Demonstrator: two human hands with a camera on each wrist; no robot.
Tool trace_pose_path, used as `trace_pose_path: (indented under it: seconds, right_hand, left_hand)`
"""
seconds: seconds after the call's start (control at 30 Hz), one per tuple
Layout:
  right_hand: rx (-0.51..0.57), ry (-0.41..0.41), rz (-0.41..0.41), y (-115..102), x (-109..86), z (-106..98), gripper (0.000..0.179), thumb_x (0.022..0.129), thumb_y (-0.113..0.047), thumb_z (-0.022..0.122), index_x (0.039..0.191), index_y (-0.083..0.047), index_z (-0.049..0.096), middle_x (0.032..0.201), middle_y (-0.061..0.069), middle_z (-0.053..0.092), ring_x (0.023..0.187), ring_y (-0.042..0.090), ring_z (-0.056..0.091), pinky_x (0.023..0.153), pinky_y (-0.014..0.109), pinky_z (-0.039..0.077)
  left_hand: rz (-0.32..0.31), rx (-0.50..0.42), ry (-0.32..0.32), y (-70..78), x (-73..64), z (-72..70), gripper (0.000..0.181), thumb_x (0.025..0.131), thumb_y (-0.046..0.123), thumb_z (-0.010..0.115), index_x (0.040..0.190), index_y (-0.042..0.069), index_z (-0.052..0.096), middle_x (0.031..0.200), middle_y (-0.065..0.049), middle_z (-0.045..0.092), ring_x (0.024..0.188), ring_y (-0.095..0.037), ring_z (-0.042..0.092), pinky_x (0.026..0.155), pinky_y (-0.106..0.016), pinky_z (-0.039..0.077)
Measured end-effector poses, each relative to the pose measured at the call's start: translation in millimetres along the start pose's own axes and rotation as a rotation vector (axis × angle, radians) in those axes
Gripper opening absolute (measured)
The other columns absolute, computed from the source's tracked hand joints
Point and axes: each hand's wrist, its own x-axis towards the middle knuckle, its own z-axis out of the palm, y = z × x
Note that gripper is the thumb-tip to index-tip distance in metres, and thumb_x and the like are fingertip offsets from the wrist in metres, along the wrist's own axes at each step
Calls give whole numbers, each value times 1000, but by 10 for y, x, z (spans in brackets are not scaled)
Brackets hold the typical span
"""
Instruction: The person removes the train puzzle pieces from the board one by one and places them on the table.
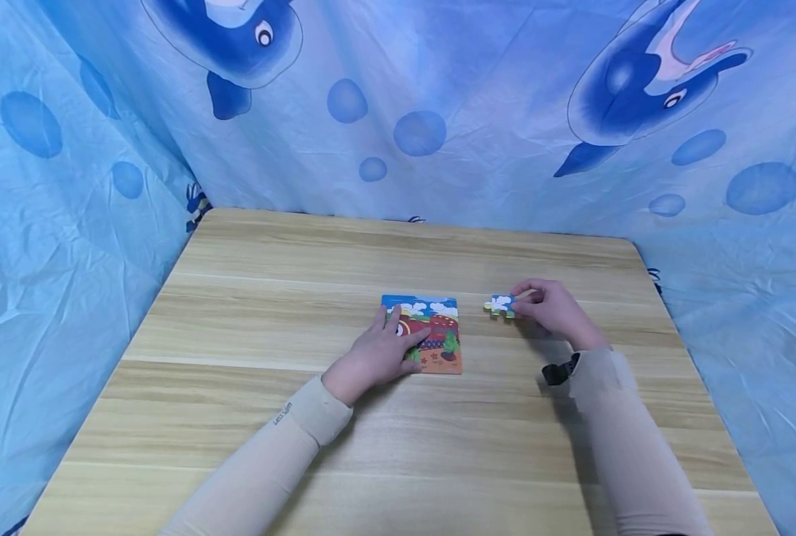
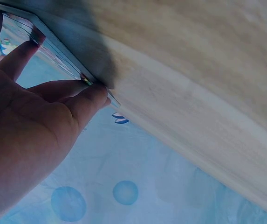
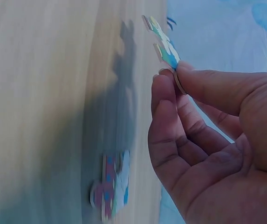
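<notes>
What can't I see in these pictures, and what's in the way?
Head view: part of the puzzle picture, covered by the left hand.
Right wrist view: one end of the puzzle piece, hidden by the right hand pinching it.
Head view: lettering on the left sleeve, too small to read clearly.
Head view: top of the left whale, cut off by the upper edge.

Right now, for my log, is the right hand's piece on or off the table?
Off: the right hand pinches the puzzle piece clear of the table.
</notes>
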Motion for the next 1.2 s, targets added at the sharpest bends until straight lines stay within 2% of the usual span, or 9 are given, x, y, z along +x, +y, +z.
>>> trace_pose_path:
  seconds: [0.07,0.27,0.37,0.57,0.67,0.97,1.2]
  right_hand:
    - [16,-7,18,27,-17,-54,24,100,-20,69,122,-10,66,106,16,71,77,36,63,58,42,52]
    - [14,-19,22,123,-46,-157,27,100,-16,68,124,-3,64,106,18,71,84,31,67,68,42,56]
    - [1,-25,27,133,-60,-158,26,100,-15,68,122,-2,64,102,18,70,82,31,66,67,42,55]
    - [-96,-9,29,102,-67,-89,25,96,-12,69,117,1,65,86,15,66,68,26,59,60,38,51]
    - [-152,9,32,88,-54,-55,26,94,-14,73,114,-1,66,85,12,65,67,23,58,59,36,50]
    - [-255,45,24,37,-18,26,22,92,-14,76,109,-2,68,90,13,68,72,23,62,61,36,52]
    - [-322,50,-7,1,-23,88,18,91,-12,77,103,-1,72,100,17,70,87,28,63,72,41,52]
  left_hand:
    - [-1,2,0,1,-1,0,68,97,57,60,158,35,39,164,-29,12,147,-53,9,108,-58,38]
    - [-3,6,-3,0,0,-1,68,97,58,60,158,35,39,164,-28,12,147,-53,9,106,-58,40]
    - [-5,1,-4,-2,0,-1,68,97,58,60,158,36,38,164,-28,11,148,-53,9,105,-58,41]
    - [-4,1,-7,0,-1,-6,68,97,58,60,158,36,39,164,-28,11,148,-52,8,106,-58,40]
    - [-5,-3,-6,-1,1,-5,68,97,58,60,158,35,39,164,-28,11,148,-53,8,106,-58,40]
    - [-7,0,-6,0,2,2,68,97,58,61,158,36,39,164,-28,12,148,-53,9,106,-58,40]
    - [-6,-15,-3,5,0,-4,68,97,57,62,158,35,40,164,-28,12,147,-53,9,106,-59,39]
